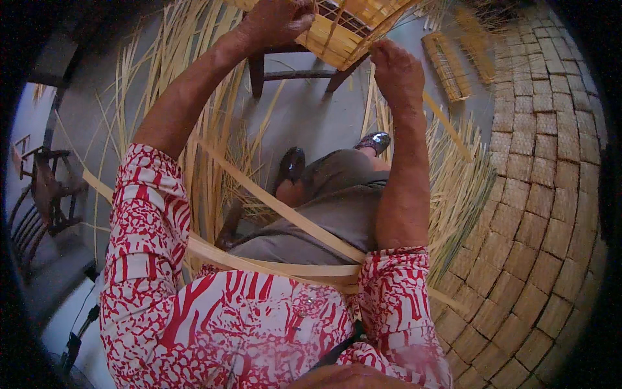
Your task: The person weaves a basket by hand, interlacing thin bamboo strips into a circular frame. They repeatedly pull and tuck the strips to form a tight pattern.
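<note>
Steadying a pale woven piece point(329, 44) above a dark stool point(257, 76), left hand point(283, 23) closed on its near-left edge, right hand point(398, 72) curled at its right corner, exact grip hidden, presumably bracing both sides against slipping.

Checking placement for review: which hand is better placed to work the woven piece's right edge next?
Probably the right hand: it sits at that edge, while the left hand is on the opposite side of the woven piece.
</note>
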Motion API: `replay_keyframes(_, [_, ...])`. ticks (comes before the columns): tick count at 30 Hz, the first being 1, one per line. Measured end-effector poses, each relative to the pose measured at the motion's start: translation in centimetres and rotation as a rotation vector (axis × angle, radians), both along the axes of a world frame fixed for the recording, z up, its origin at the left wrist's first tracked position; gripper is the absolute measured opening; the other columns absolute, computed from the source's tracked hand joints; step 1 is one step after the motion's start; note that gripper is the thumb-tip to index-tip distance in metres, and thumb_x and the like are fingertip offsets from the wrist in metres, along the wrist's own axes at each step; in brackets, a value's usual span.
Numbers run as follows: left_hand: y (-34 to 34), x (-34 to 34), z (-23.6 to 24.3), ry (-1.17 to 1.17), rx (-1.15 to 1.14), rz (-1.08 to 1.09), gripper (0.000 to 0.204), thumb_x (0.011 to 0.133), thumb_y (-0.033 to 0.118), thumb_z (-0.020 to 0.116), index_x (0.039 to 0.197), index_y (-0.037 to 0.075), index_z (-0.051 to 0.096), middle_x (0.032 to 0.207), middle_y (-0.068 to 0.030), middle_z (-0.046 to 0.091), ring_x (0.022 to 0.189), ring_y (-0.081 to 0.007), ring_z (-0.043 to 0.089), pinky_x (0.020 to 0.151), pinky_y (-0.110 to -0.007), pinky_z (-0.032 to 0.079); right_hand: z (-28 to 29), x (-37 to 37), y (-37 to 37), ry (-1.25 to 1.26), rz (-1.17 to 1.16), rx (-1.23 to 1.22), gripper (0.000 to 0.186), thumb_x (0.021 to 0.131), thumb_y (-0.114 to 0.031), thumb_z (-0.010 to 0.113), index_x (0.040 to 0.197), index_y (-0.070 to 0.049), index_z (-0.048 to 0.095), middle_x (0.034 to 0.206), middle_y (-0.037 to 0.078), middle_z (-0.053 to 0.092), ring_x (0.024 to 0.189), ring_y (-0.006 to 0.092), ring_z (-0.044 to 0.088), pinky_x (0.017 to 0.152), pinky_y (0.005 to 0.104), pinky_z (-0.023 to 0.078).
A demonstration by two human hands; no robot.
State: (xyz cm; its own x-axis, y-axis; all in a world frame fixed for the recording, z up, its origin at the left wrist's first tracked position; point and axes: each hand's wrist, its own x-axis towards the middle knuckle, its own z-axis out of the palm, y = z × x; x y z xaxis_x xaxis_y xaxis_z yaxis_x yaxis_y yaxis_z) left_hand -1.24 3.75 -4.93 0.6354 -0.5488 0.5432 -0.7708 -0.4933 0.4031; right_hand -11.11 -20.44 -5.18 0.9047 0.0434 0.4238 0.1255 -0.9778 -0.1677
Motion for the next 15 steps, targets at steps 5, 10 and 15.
replay_keyframes(5, [1.3, -0.4, -0.7, 0.037, -0.073, -0.007, 0.013, 0.083, 0.013, 0.056, 0.081, 0.0, 0.059, 0.066, -0.0181, 0.058, 0.059, -0.0329, 0.06, 0.055, -0.043, 0.048, -0.4, -0.6, 0.9, 0.113, 0.075, 0.163, 0.018, 0.091, -0.015, 0.054, 0.101, -0.01, 0.067, 0.074, 0.006, 0.071, 0.073, 0.022, 0.07, 0.07, 0.0337, 0.053])
replay_keyframes(10, [1.1, -0.5, -0.8, 0.014, -0.111, -0.03, 0.011, 0.085, 0.007, 0.058, 0.094, 0.001, 0.06, 0.074, -0.0162, 0.062, 0.066, -0.0308, 0.064, 0.059, -0.041, 0.051, -0.7, -0.6, 0.6, 0.114, 0.106, 0.174, 0.018, 0.091, -0.013, 0.053, 0.102, -0.007, 0.066, 0.073, 0.009, 0.07, 0.072, 0.0214, 0.07, 0.067, 0.0326, 0.053])
replay_keyframes(15, [1.0, -4.1, 0.2, -0.029, -0.562, 0.113, 0.016, 0.086, 0.004, 0.066, 0.1, 0.002, 0.06, 0.08, -0.0145, 0.064, 0.07, -0.0259, 0.066, 0.062, -0.039, 0.052, -0.9, -0.5, 0.8, 0.128, 0.083, 0.196, 0.016, 0.093, -0.016, 0.056, 0.102, -0.007, 0.066, 0.072, 0.008, 0.069, 0.068, 0.0169, 0.069, 0.065, 0.0307, 0.052])
